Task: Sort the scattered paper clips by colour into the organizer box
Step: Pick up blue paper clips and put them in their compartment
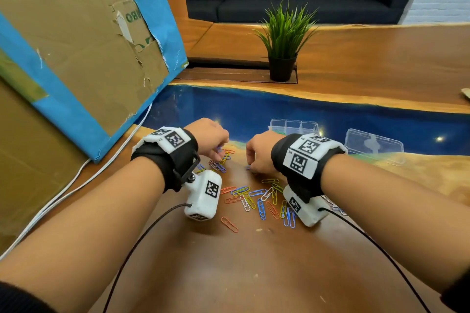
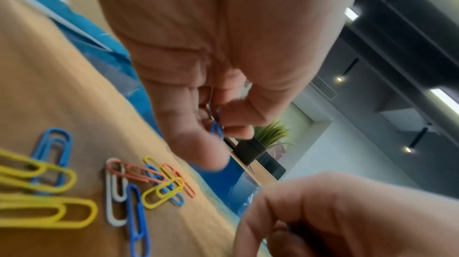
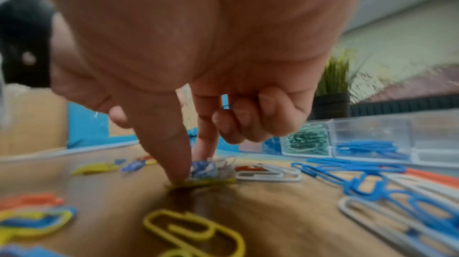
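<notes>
Left grip (image 1: 212,138) clenched on a small bundle of blue clips (image 2: 217,125), pinched between thumb and fingertips above the surface (image 1: 254,274). Right grip (image 1: 259,156) low over the scattered clips (image 1: 254,198), outer fingers curled round a blue clip (image 3: 227,106), thumb tip pressing down at a yellow clip (image 3: 201,181) on the edge of a tangled little heap. Organizer box (image 1: 292,126) just beyond the right grip, open, with green clips (image 3: 305,141) in one compartment and blue ones in the next; lid (image 1: 373,143) off to the side. Likely trouble first from the tangle: hooked wires, so a lift of one colour probably dragging a second colour along and dropping it into the wrong compartment. Next, from overfilled grips: another clip gathered in, then a loosening of those already held and perhaps a spill back onto the surface. Also from the press itself: a thin clip lying flat on smooth wood, apt to skate away instead of tipping up. Finally, from the neighbouring compartments: a careless release near a divider, and blue landing among green. Best to shake each pick free before carrying, and to empty both grips soon.
</notes>
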Available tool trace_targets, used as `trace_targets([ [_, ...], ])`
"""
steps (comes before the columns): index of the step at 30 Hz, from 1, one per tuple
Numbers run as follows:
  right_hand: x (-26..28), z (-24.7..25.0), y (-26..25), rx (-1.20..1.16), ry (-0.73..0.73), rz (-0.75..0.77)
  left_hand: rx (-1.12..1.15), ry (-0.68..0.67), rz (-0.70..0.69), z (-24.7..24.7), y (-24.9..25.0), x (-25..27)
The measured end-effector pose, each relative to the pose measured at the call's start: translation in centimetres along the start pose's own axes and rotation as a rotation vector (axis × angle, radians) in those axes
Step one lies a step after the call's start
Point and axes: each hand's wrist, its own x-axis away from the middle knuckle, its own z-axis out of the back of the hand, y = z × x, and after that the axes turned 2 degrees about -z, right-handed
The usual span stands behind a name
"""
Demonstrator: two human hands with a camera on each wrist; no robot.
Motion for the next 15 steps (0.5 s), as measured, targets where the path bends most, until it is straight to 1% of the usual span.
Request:
trace_targets([
  [4,-0.3,-0.1,-0.1,0.010,0.008,-0.014,-0.030,-0.012,0.042,0.2,-0.2,0.0],
  [5,-0.2,-0.1,-0.1,0.002,0.004,-0.015,-0.085,-0.020,0.028,0.2,-0.3,0.1],
  [9,-0.1,0.1,0.2,-0.081,0.022,-0.012,-0.525,-0.097,-0.152,0.2,-0.8,1.0],
  [11,0.1,0.4,0.3,-0.129,0.028,-0.011,-0.692,-0.126,-0.197,-0.1,-0.9,1.3],
  [13,0.3,0.6,0.5,-0.204,0.014,-0.009,-0.770,-0.117,-0.219,-0.3,-0.8,1.4],
  [15,0.7,0.7,0.9,-0.296,-0.004,0.001,-0.800,-0.110,-0.234,-0.4,-0.7,1.2],
])
